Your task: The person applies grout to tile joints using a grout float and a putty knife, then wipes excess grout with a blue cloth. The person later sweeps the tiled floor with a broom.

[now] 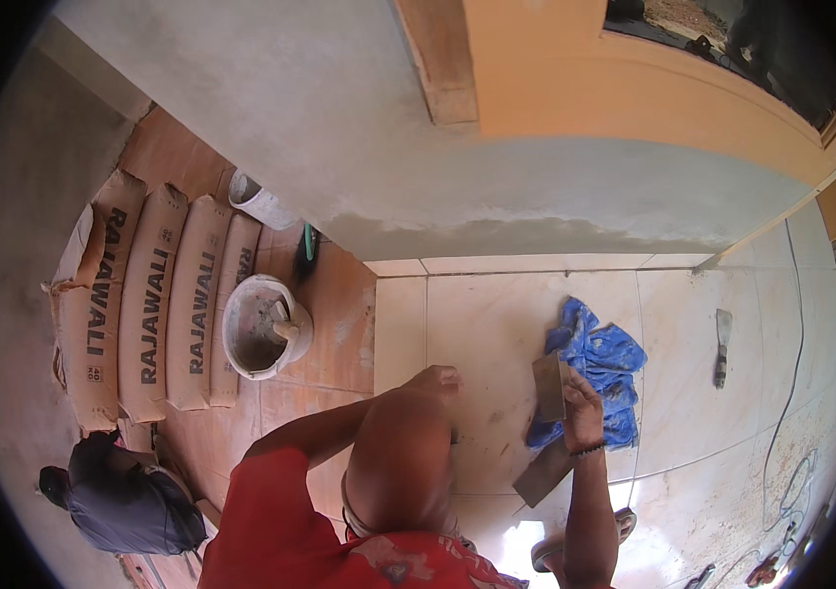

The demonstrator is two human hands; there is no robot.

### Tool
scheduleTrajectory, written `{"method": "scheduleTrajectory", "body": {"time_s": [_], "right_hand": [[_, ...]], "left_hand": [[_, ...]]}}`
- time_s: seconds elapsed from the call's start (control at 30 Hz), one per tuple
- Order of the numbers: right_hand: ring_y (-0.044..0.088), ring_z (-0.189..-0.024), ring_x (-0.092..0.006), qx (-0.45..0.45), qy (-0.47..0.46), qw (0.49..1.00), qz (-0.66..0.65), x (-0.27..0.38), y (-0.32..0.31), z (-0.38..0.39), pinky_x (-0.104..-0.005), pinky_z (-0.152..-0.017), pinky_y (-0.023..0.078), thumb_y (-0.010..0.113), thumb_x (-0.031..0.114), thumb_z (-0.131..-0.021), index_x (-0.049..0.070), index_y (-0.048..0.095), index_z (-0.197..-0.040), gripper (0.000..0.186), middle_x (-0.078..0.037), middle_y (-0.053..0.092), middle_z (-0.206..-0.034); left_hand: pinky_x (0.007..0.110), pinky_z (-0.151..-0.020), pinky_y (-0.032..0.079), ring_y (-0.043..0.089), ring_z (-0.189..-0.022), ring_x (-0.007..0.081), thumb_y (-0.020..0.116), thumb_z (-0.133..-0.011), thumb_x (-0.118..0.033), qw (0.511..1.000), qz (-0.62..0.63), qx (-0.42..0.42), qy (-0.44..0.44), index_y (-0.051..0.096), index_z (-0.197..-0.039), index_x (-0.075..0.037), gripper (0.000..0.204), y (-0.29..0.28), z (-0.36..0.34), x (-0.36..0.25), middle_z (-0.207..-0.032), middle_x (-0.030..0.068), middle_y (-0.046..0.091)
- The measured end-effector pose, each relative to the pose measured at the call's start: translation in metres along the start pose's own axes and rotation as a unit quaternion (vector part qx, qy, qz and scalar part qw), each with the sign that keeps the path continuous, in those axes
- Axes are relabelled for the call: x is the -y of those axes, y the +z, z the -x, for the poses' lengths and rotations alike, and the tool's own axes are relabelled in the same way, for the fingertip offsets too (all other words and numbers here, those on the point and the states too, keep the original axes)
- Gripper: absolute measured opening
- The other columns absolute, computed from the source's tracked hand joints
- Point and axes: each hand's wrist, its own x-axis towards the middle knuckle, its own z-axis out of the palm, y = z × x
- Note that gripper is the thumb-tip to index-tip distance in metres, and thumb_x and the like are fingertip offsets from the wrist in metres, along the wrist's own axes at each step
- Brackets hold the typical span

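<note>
Plate, flat and grey-brown, is pinched at its edge by the right hand; it lies at ten o'clock from that hand and at three o'clock from the left hand, well apart from the latter. A second flat piece shows at seven o'clock from the right hand; whether it joins the first cannot be told. The left hand sits just beyond the bent knee, its fingers loosely curled; whether they grip anything, I cannot tell.

Crumpled blue cloth spreads on the pale tiled floor, mainly at one o'clock from the right hand, partly behind the plate and that hand. A scraper lies at two o'clock, well apart from the cloth. From the left hand, a pale bucket stands between nine and ten o'clock, with brown paper sacks beyond it. A co-worker in dark clothing is at eight o'clock. Damp plaster darkens the wall's foot at one o'clock.
</note>
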Motion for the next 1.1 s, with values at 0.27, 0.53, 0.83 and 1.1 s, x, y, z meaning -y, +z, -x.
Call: {"method": "scheduleTrajectory", "body": {"time_s": [0.27, 0.53, 0.83, 1.1], "right_hand": [[0.065, -0.078, -0.017, -0.037, 0.125, 0.988, 0.084, -0.087, 0.019, -0.062, -0.0298, -0.066, 0.054, 0.059, 0.007, -0.084, 0.0, 0.056, -0.125, 0.042, -0.011, 0.066, -0.101], [0.066, -0.074, -0.0216, -0.112, -0.099, 0.915, 0.376, -0.086, 0.019, -0.082, -0.0321, -0.063, 0.054, 0.062, 0.012, -0.082, 0.001, 0.064, -0.113, 0.032, -0.014, 0.066, -0.101], [0.06, -0.1, -0.0382, -0.256, -0.232, 0.706, 0.617, -0.009, -0.045, -0.072, -0.0434, -0.088, 0.046, 0.063, 0.024, -0.081, 0.008, 0.065, -0.108, 0.032, -0.019, 0.063, -0.111], [0.059, -0.085, -0.0352, -0.234, -0.234, 0.737, 0.59, -0.007, -0.056, -0.089, -0.0425, -0.079, 0.047, 0.067, 0.028, -0.08, 0.004, 0.065, -0.091, 0.027, -0.016, 0.062, -0.088]], "left_hand": [[0.034, -0.082, 0.048, 0.062, -0.096, 0.0195, 0.061, -0.091, -0.025, 0.993, -0.076, 0.05, -0.079, 0.063, -0.105, 0.0, 0.029, -0.01, 0.067, 0.056, -0.101, 0.0108, 0.065], [0.033, -0.087, 0.047, 0.061, -0.098, 0.0188, 0.061, -0.091, -0.022, 0.982, -0.17, 0.038, -0.071, 0.061, -0.107, 0.001, 0.029, -0.044, 0.06, 0.045, -0.103, 0.0104, 0.064], [0.033, -0.089, 0.048, 0.061, -0.102, 0.0212, 0.06, -0.091, -0.018, 0.974, -0.211, 0.083, 0.018, 0.057, -0.114, 0.004, 0.032, -0.05, -0.014, -0.046, -0.107, 0.0144, 0.063], [0.035, -0.088, 0.049, 0.063, -0.103, 0.0273, 0.061, -0.09, -0.024, 0.909, -0.35, 0.221, 0.053, 0.055, -0.119, 0.005, 0.042, 0.03, -0.078, -0.163, -0.113, 0.0201, 0.063]]}}
